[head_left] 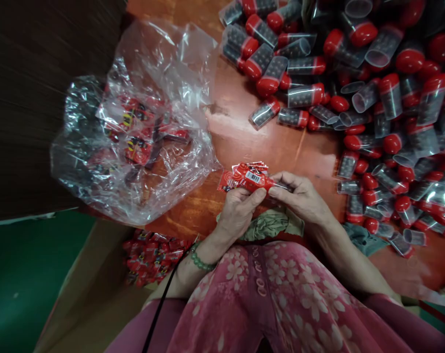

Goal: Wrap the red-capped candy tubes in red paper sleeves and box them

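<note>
In front of me, both hands meet at a red printed card (252,180) with a white barcode label. My left hand (235,208) grips its lower left side between thumb and fingers. The thumb and fingers of my right hand (299,193) are closed at the card's right end, around a small dark, clear-walled tube (282,186) that is mostly hidden. Several more red cards (228,181) lie fanned behind and left of it, close to my left fingers; whether they are held or rest on the table is unclear.
Many clear tubes with red caps (306,95) are heaped along the right and back of the wooden table (240,132). A clear plastic bag (160,59) with red packages (137,147) spreads at the left. Below the edge, a cardboard box (86,274) holds red packages (152,257). Green cloth (266,225) lies near my wrists.
</note>
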Tool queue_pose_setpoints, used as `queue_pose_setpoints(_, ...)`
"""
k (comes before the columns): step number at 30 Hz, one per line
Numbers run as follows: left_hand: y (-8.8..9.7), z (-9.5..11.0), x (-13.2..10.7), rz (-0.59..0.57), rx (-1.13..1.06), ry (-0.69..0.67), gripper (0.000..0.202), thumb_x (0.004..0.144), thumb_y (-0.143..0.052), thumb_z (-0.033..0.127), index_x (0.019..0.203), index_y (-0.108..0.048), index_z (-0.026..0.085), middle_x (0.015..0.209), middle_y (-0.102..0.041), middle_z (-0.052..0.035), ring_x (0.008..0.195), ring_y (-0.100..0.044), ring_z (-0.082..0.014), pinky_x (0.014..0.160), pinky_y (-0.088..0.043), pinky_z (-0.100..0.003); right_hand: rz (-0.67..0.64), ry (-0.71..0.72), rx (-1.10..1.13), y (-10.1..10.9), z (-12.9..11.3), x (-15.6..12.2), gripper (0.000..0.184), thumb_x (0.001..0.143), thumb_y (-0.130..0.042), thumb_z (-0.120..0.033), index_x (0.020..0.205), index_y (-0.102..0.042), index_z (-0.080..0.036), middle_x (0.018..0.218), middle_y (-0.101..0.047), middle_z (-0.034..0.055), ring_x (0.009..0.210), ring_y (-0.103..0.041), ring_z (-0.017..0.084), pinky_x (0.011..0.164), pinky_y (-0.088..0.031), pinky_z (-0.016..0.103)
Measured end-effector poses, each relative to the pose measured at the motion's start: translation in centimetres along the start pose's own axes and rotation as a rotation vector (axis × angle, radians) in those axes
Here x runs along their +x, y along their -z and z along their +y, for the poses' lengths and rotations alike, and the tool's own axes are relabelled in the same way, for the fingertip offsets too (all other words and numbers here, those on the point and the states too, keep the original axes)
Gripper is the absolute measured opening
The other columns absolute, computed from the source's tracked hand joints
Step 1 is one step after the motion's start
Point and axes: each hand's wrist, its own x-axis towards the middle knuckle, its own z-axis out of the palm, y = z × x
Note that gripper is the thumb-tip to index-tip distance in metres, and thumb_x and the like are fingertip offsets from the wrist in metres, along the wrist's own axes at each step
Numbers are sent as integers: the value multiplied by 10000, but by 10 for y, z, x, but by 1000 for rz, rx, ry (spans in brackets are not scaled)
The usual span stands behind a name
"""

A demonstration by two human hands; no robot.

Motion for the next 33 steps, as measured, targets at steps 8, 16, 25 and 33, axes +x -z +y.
queue_pose_setpoints(8, 9, -3, 8, 159, 46, -69, 398, 678, -812, 543, 714, -707, 161, 617, -676, 6, 638, -649, -133, 668, -546, -272, 150, 98, -85, -18, 14, -2, 488, 872, -540, -676, 1039, -542, -217, 809, -602, -17, 665, -570, 112, 620, -497, 245)
queue_pose_setpoints(16, 8, 5, 12, 184, -2, -148, 348, 654, -852, 464, 796, -743, 166, 767, -756, -30, 726, -697, -149, 802, -558, -303, 52, 122, -354, 0, 8, -19, 312, 981, -494, -400, 1131, -631, -165, 676, -591, -30, 596, -556, 102, 581, -449, 224)
queue_pose_setpoints(25, 11, 10, 10, 121, 45, -188, 416, 666, -832, 523, 870, -736, 173, 899, -781, -64, 837, -735, -194, 874, -577, -353, 155, 179, -290, -13, 23, -18, 316, 967, -505, -430, 1104, -629, -173, 657, -627, -27, 566, -593, 109, 563, -487, 227)
queue_pose_setpoints(33, 6, 15, 12, 72, -39, -169, 360, 684, -837, 475, 879, -744, 187, 858, -791, -68, 869, -757, -230, 862, -598, -381, 273, 465, -587, -18, 26, -15, 234, 966, -512, -340, 1101, -618, -180, 911, -715, 78, 664, -638, 142, 655, -535, 290)
